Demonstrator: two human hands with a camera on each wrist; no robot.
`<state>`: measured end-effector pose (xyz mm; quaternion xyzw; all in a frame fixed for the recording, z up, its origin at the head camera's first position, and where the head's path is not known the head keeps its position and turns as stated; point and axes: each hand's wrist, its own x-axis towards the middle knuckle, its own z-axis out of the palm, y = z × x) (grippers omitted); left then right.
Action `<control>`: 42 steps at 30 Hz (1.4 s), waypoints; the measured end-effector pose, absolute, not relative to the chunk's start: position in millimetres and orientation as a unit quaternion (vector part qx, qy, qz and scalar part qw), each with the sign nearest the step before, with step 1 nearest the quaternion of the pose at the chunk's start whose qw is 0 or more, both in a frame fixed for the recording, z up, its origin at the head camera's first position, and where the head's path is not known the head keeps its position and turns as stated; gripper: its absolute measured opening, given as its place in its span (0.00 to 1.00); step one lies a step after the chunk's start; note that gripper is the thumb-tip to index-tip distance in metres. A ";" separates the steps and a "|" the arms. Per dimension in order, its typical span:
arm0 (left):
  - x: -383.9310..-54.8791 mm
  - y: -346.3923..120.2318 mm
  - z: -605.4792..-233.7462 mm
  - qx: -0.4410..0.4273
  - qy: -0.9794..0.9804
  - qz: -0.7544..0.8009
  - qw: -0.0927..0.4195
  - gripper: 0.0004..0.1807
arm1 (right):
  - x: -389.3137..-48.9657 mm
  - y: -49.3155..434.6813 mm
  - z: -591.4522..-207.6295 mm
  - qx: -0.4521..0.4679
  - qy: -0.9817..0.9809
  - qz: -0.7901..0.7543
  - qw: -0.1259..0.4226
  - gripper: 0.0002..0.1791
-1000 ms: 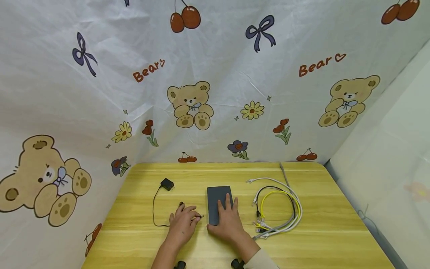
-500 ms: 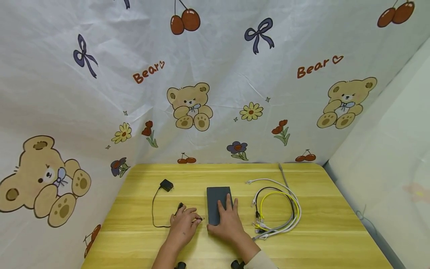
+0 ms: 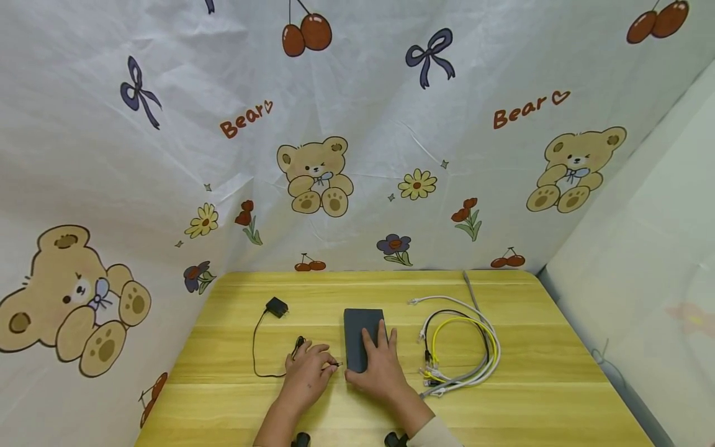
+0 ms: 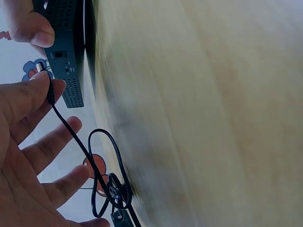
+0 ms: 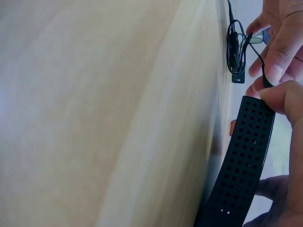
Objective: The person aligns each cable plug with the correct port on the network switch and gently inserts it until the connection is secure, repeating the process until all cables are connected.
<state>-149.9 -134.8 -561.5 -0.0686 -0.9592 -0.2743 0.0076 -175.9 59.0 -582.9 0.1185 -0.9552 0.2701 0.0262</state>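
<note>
In the head view, a flat dark grey electronics box (image 3: 354, 338) lies on the table. My right hand (image 3: 381, 369) holds it, with fingers spread over its top and the thumb at its near edge. A small round socket (image 4: 58, 54) shows in the box's side in the left wrist view. Between thumb and forefinger, my left hand (image 3: 307, 375) pinches the barrel plug (image 4: 50, 92) of a thin black power cord (image 4: 78, 139). The plug's bare tip points toward the box, close to the socket but apart from it. Vent holes cover the side seen in the right wrist view.
The cord runs left to a black power adapter (image 3: 277, 307), with a tied bundle (image 3: 300, 343) near my left fingers. Right of the box lie coiled network cables (image 3: 494, 347) in white, grey, yellow and black. A patterned cloth (image 3: 368, 124) hangs behind the table (image 3: 530, 410).
My left hand has shifted slightly right, bringing the plug nearer to the box. The right hand stays on the box, almost still.
</note>
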 end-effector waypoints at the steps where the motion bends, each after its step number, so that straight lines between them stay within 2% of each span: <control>1: -150.3 -134.5 -561.5 -0.070 -0.960 -0.273 0.007 0.04 | -175.7 59.3 -583.1 0.118 -0.955 0.272 0.026 0.54; 26: -152.7 -130.5 -563.1 -0.099 -0.961 -0.255 0.027 0.05 | -175.2 68.2 -583.8 0.110 -0.938 0.330 0.006 0.51; 42: -155.3 -123.1 -556.3 -0.116 -0.964 -0.236 0.034 0.05 | -175.6 68.5 -583.9 0.114 -0.936 0.331 0.025 0.52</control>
